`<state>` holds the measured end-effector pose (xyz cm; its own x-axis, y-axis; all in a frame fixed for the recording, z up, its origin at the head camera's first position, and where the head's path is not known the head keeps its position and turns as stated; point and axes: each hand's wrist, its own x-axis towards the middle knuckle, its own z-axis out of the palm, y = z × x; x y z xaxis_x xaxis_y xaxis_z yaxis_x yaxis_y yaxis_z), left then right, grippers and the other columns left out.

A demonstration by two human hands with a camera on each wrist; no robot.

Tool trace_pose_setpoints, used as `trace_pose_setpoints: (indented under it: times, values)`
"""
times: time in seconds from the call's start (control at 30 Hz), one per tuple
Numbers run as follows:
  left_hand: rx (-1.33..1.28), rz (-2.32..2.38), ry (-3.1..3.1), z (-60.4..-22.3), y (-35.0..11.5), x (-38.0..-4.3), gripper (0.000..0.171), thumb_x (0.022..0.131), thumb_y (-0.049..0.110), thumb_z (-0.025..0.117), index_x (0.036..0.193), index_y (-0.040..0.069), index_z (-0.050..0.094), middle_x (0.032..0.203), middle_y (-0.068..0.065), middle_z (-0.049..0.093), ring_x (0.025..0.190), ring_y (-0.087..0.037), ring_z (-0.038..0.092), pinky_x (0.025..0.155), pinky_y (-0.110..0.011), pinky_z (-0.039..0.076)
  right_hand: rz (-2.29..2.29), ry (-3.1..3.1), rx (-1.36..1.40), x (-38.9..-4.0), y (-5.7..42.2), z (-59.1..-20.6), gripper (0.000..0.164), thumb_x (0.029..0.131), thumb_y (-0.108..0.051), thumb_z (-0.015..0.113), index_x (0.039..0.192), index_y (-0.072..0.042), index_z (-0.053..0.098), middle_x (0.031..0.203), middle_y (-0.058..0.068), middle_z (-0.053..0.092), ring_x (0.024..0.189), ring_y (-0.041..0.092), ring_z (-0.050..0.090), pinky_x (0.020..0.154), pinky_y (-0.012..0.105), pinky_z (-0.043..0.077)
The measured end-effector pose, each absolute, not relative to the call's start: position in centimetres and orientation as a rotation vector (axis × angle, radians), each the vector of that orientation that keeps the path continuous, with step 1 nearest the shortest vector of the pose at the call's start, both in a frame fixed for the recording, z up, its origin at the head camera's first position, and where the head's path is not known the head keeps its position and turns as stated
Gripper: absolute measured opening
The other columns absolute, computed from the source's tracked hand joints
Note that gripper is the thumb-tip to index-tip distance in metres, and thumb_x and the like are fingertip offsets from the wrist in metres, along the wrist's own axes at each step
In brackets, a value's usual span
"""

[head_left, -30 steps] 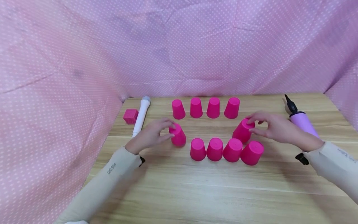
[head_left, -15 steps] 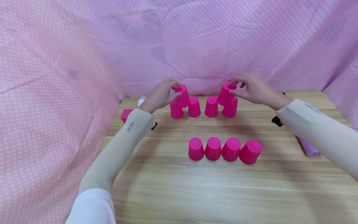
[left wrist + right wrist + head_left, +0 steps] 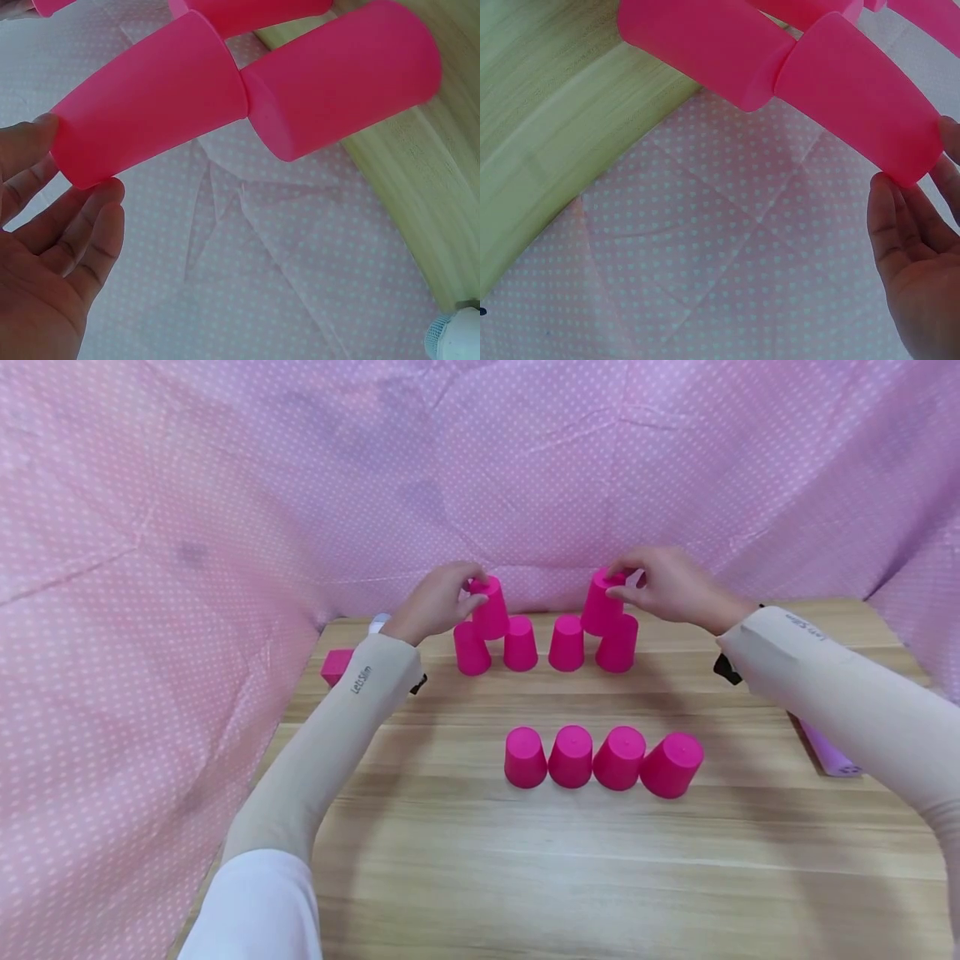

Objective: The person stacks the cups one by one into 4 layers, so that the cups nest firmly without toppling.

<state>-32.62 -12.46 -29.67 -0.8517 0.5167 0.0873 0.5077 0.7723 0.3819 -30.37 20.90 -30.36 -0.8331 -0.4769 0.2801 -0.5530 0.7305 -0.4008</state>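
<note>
In the head view my left hand [image 3: 437, 603] pinches the closed top of an upside-down pink cup [image 3: 491, 612]. Its rim sits at the inner edge of the leftmost back-row cup [image 3: 470, 653], as the left wrist view shows too. Opposite, my right hand [image 3: 675, 592] holds another upturned pink cup [image 3: 602, 607] by its top, thumb and fingertips around the end. That cup's rim meets the top of the rightmost back-row cup [image 3: 618, 647]. Between these two stacks stand two more back-row cups, one [image 3: 520, 645] nearer the left and one [image 3: 566, 645] nearer the right.
A front row of several upturned pink cups [image 3: 572, 760] stands nearer me on the wooden table [image 3: 585, 877]. At left, a pink block [image 3: 336, 665] and a white microphone [image 3: 378, 622] are partly behind my arm. A purple cylinder [image 3: 828, 752] lies beside my right forearm.
Both hands have carried their cups from the middle of the table up and back to the tops of the back row. Over the last half second they have shifted only slightly.
</note>
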Motion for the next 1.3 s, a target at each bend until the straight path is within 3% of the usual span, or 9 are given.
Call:
trace_pose_setpoints:
  times: [0.67,0.83,0.97,1.1,1.2,1.3]
  values:
    - [0.878,0.644,2.928,-29.5,-12.7,-32.7,0.026,0.089,0.019,0.067,0.113,0.012,0.059,0.108,-0.002,0.059,0.104,-0.021,0.054,0.082,-0.027,0.047,0.731,-2.817,0.790,-30.6,20.7,-30.3,0.023,0.084,-0.011,0.071,0.105,-0.003,0.067,0.096,0.012,0.064,0.088,0.028,0.058,0.076,0.043,0.049]
    - [0.921,0.645,2.987,-29.5,-12.8,-32.0,0.026,0.088,0.020,0.068,0.111,0.012,0.060,0.108,-0.001,0.059,0.105,-0.019,0.050,0.086,-0.028,0.044,0.772,-2.771,0.848,-30.1,20.9,-30.1,0.025,0.084,-0.010,0.071,0.107,-0.002,0.065,0.103,0.014,0.063,0.097,0.032,0.056,0.079,0.047,0.048]
    - [1.091,0.622,3.094,-29.4,-12.8,-29.6,0.025,0.087,0.021,0.069,0.109,0.010,0.062,0.112,-0.004,0.059,0.111,-0.020,0.047,0.093,-0.030,0.041,0.809,-2.642,0.920,-29.2,21.2,-30.0,0.027,0.082,-0.005,0.072,0.106,0.000,0.064,0.108,0.016,0.062,0.101,0.032,0.054,0.079,0.046,0.047]
    - [1.446,0.684,3.054,-29.6,-12.7,-25.9,0.022,0.084,0.018,0.072,0.101,0.007,0.064,0.103,-0.005,0.062,0.102,-0.021,0.050,0.087,-0.032,0.042,0.760,-2.466,1.063,-27.2,21.0,-30.3,0.027,0.075,-0.002,0.077,0.099,0.000,0.065,0.102,0.014,0.063,0.094,0.030,0.056,0.076,0.043,0.046]
    - [1.621,0.728,2.930,-30.7,-12.6,-23.2,0.022,0.083,0.017,0.074,0.099,0.006,0.065,0.100,-0.004,0.062,0.097,-0.019,0.051,0.084,-0.031,0.043,0.707,-2.412,1.184,-24.9,20.3,-31.0,0.029,0.072,-0.005,0.081,0.097,-0.003,0.067,0.101,0.009,0.064,0.095,0.027,0.057,0.079,0.043,0.046]
    - [1.658,0.694,2.827,-32.1,-12.5,-20.9,0.025,0.083,0.019,0.074,0.102,0.007,0.065,0.106,-0.003,0.062,0.102,-0.018,0.052,0.087,-0.028,0.044,0.688,-2.445,1.317,-22.6,19.3,-32.3,0.032,0.072,-0.010,0.082,0.100,-0.006,0.067,0.105,0.006,0.063,0.103,0.026,0.057,0.086,0.043,0.046]
